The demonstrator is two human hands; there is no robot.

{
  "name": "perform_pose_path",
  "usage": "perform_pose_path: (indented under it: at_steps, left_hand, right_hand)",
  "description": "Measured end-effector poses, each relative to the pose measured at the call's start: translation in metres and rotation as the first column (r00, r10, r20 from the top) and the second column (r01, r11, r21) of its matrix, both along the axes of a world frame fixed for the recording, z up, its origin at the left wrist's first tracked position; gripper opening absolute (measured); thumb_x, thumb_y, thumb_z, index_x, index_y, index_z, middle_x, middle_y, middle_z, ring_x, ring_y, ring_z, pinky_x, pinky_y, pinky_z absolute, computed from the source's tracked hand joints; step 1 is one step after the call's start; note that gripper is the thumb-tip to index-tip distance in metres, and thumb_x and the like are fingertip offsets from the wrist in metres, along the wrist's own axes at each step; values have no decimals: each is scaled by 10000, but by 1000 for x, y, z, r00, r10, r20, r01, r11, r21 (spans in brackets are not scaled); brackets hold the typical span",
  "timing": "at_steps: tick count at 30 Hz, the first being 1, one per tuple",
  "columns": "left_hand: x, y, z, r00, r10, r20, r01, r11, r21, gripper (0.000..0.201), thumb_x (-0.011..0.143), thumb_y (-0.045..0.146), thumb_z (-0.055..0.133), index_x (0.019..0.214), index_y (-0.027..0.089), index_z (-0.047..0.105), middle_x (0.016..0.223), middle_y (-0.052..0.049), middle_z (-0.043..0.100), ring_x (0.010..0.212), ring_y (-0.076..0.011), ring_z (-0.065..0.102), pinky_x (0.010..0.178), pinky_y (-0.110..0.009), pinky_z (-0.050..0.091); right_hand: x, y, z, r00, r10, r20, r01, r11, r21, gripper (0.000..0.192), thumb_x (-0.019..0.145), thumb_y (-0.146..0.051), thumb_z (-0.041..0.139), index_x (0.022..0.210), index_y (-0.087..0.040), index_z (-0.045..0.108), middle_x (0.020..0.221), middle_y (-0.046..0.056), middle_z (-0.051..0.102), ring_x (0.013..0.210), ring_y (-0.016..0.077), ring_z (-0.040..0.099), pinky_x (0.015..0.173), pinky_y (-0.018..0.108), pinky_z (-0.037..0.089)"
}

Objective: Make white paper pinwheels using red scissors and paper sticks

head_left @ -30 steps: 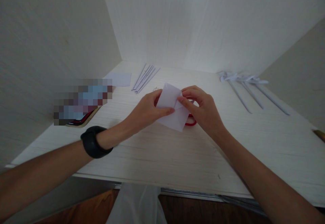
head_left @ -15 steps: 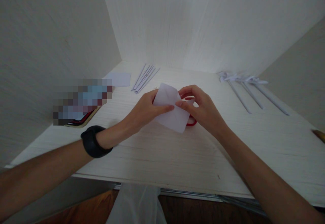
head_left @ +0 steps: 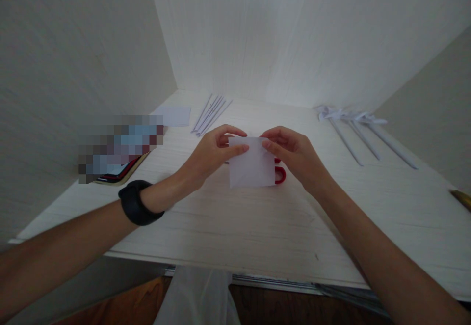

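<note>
i'm sitting in a pale alcove, with whitewashed wood-grain walls [head_left: 294,35] rising behind and to my left and a plainer beige wall on my right. the desk [head_left: 257,227] under my arms has the same light wood grain, and its front edge runs across the lower part of the view, with darker brown floor [head_left: 121,305] showing below it. a blurred-out flat object [head_left: 117,148] lies near the left wall. my left hand [head_left: 209,155], with a black band [head_left: 137,203] at its wrist, pinches the upper left corner of a white paper [head_left: 252,168] between thumb and fingers. my right hand [head_left: 294,155] pinches the upper right corner the same way. the paper hangs upright between them, just above the desk's middle. at the far right of the desk lie several rolled paper stems [head_left: 362,133] with twisted tops, well apart from my hands. a small flat paper slip [head_left: 172,115] rests toward the back left, and a fan of thin paper strips [head_left: 211,114] lies beside it. behind the held paper, a bit of something red [head_left: 280,174] peeks out; i can't tell what it is.
</note>
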State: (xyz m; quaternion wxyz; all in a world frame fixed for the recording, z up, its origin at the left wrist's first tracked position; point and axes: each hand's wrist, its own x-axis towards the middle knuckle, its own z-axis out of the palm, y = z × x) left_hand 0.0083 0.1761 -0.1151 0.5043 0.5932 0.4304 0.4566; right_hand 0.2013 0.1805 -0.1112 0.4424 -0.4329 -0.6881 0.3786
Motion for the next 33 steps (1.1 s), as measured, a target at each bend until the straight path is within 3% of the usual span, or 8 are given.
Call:
perform_pose_path:
  at_steps: [6, 13, 17, 23, 28, 33]
  left_hand:
    - [-1, 2, 0, 995, -75, -63, 76, 997, 15, 281, 679, 320, 756, 894, 171, 654, 851, -40, 702, 757, -170, 650, 634, -265, 469]
    - [-1, 3, -1, 998, -57, -8, 57, 998, -4, 235, 686, 271, 739, 883, 169, 661, 850, -20, 693, 753, -151, 642, 666, -268, 477]
    - [-2, 4, -3, 998, -66, 18, 66, 997, -28, 262, 683, 280, 741, 908, 172, 661, 830, -19, 689, 748, -155, 643, 659, -269, 476]
    - [0, 1, 1, 996, -89, -2, 89, 996, -29, 257, 677, 276, 733, 904, 173, 669, 847, -26, 685, 739, -156, 638, 641, -266, 467]
    - [2, -2, 3, 985, -162, -61, 159, 986, -59, 196, 722, 317, 707, 844, 165, 689, 805, -36, 694, 694, -150, 622, 614, -263, 451]
    - [3, -2, 1, 985, -170, -40, 169, 985, -43, 209, 727, 371, 717, 756, 166, 690, 732, -16, 680, 643, -128, 586, 583, -245, 422]
  right_hand:
    - [-3, -4, 2, 998, 44, 36, -43, 999, -29, 190, 832, -345, 593, 813, -170, 667, 708, 5, 631, 624, 117, 546, 557, 247, 404]
    - [-2, -6, 4, 998, -50, 37, 50, 999, -11, 380, 863, -533, 548, 844, -177, 683, 721, 22, 625, 648, 129, 550, 536, 239, 417]
    - [-1, -5, 4, 997, -75, -24, 75, 997, -18, 347, 797, -535, 634, 820, -191, 671, 783, 31, 653, 743, 155, 592, 574, 247, 463]
    - [1, 0, -1, 991, -99, -85, 103, 994, 39, 179, 738, -362, 713, 746, -199, 639, 852, 21, 669, 765, 157, 613, 635, 288, 507]
    - [-1, -1, -3, 997, -83, 10, 79, 973, 216, 90, 783, -266, 668, 726, -208, 631, 928, 29, 654, 899, 176, 613, 810, 364, 514]
    - [-7, -9, 3, 987, -91, 131, 30, 911, 411, 74, 802, -190, 656, 733, -213, 640, 918, 37, 645, 914, 184, 605, 857, 374, 487]
